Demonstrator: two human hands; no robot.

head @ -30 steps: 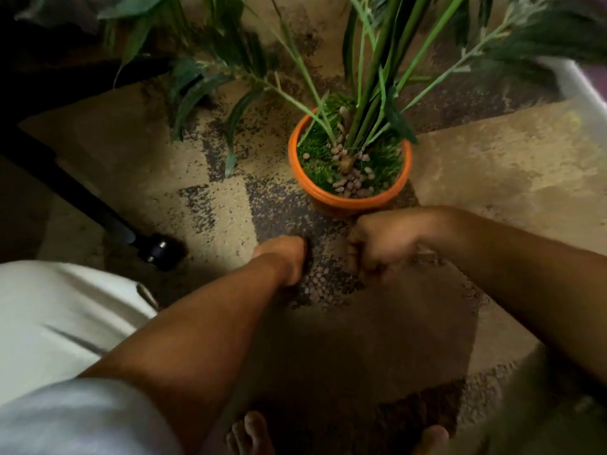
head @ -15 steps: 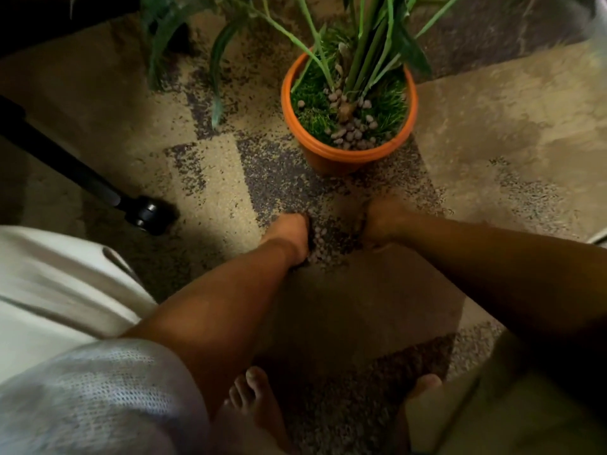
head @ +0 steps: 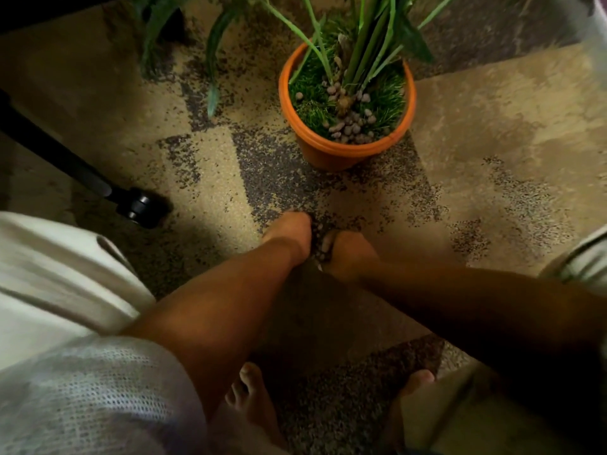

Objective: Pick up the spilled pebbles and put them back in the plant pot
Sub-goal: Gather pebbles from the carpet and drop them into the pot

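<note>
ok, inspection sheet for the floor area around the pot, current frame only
Surface: patterned carpet, beige and dark patches, dimly lit.
Job's things: orange plant pot upright; pebbles in pot heaped toward its near rim; spilled pebbles on the carpet between the hands.
Clutter: black chair leg with caster, off to the left.
Grips: left hand and right hand low at the carpet, flanking the spilled pebbles; finger curl hidden.
Cables: nothing seen.
Surroundings: leaves overhanging the carpet; bare feet at the bottom edge.
</note>
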